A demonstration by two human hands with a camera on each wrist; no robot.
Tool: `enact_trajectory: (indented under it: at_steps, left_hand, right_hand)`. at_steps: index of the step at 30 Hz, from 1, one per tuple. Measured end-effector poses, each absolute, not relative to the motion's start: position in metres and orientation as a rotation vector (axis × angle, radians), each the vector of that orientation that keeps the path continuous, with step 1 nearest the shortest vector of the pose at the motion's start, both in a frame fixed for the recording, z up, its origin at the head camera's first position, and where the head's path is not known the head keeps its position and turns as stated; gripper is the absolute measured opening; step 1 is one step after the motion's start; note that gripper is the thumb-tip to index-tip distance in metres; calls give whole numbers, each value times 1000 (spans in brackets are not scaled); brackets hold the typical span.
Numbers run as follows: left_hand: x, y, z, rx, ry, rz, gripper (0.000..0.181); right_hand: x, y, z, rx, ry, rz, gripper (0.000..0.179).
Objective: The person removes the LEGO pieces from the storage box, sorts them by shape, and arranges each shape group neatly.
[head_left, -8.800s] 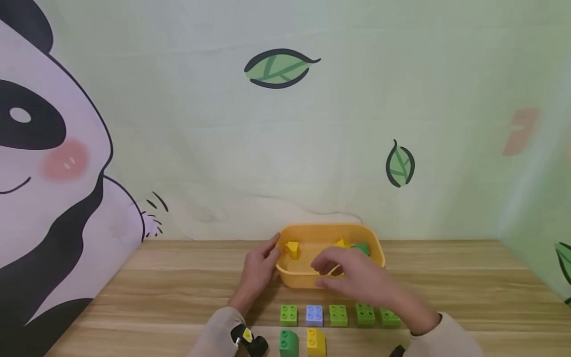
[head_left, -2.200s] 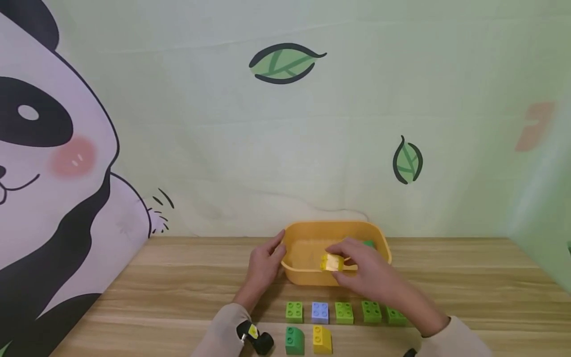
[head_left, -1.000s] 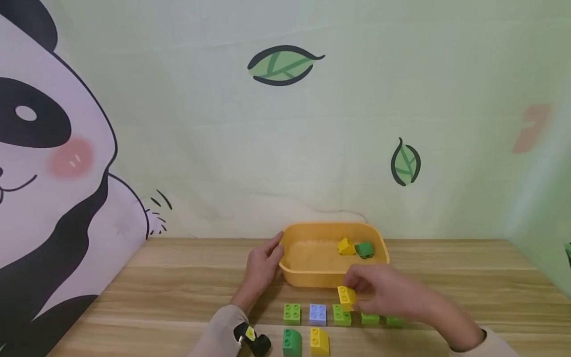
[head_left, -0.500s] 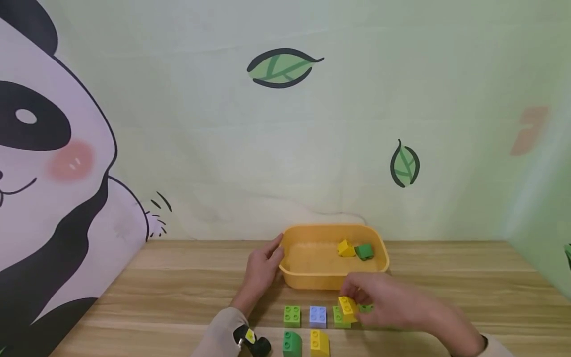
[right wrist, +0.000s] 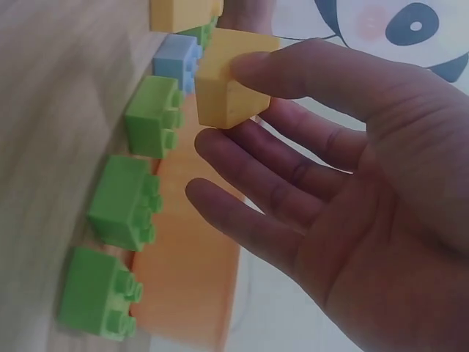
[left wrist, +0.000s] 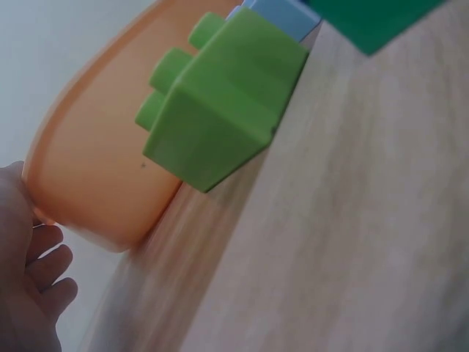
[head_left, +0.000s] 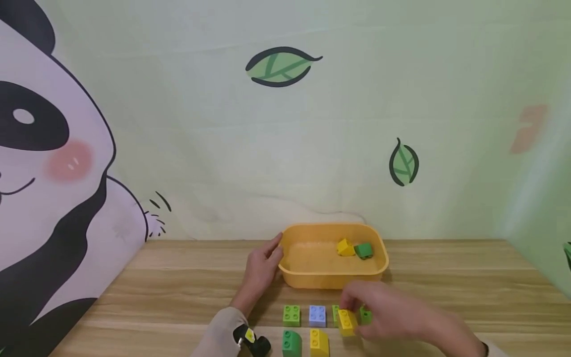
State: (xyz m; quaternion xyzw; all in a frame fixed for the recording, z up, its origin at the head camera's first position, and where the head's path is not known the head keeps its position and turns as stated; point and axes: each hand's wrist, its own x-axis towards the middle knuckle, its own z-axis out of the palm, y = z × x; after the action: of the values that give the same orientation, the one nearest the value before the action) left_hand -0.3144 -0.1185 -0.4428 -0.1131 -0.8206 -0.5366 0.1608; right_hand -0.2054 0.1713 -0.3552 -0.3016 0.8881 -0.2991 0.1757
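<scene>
My right hand (head_left: pixel 388 310) pinches a yellow sloped toy brick (head_left: pixel 346 322) between thumb and fingers, its studs facing up. In the right wrist view the thumb presses one side of this yellow brick (right wrist: pixel 233 79), while the other fingers spread loosely. It overlaps a green brick (head_left: pixel 335 313) of the back row and is just right of a second yellow sloped brick (head_left: pixel 318 342). A dark green sloped brick (head_left: pixel 292 343) is left of that one. My left hand (head_left: pixel 262 267) rests against the left end of an orange bin (head_left: pixel 312 281), fingers at its rim.
The back row also has a light green brick (head_left: pixel 291 316), a blue brick (head_left: pixel 317 316) and a green brick (head_left: pixel 366 315) partly behind my right hand. Inside the bin lie a yellow brick (head_left: pixel 345 247) and a green brick (head_left: pixel 364 250). A printed wall (head_left: pixel 200 148) stands behind.
My right hand has taken a yellow brick from the bin's left part, carried it out over the front rim and lowered it toward the front row. My left hand stays at the bin.
</scene>
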Motion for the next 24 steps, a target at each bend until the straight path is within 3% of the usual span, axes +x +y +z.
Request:
enact_trajectory:
  at_steps: [14,24]
  left_hand:
    - [-314,-117,-440,-276,-2369,-1552,43]
    - [-314,-118,-441,-289,-2368,-1537,43]
  right_hand:
    - [-193,171,-373,-638,2405,-907,28]
    - [-192,168,-375,-668,2391,-913,26]
